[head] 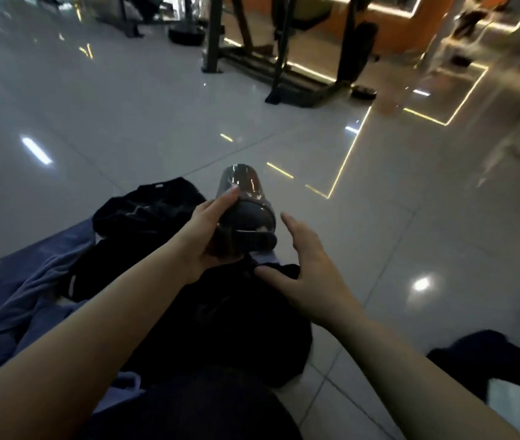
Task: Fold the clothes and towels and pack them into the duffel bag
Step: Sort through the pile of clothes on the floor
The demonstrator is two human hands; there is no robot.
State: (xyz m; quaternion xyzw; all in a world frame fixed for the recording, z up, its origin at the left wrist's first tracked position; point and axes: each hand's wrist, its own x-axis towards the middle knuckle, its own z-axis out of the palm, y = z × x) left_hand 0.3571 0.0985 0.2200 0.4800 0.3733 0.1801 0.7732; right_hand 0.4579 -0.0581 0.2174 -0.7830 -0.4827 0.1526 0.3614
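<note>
Smoky translucent plastic forms the body of a shaker bottle (246, 211), which the left hand (211, 236) grips around its dark lid end, thumb lying along the side, the bottle tilted with its base pointing away. Just beside it the right hand (300, 268) is spread, fingers straight and apart, holding nothing; its thumb touches a black garment (220, 312) heaped on the tiled floor (125, 122) below both hands. A blue towel (30, 296) lies crumpled to the left, partly under a second black garment (144, 211). Another dark cloth (490, 360) sits at lower right. Gym equipment frames (284, 58) stand well beyond.
</note>
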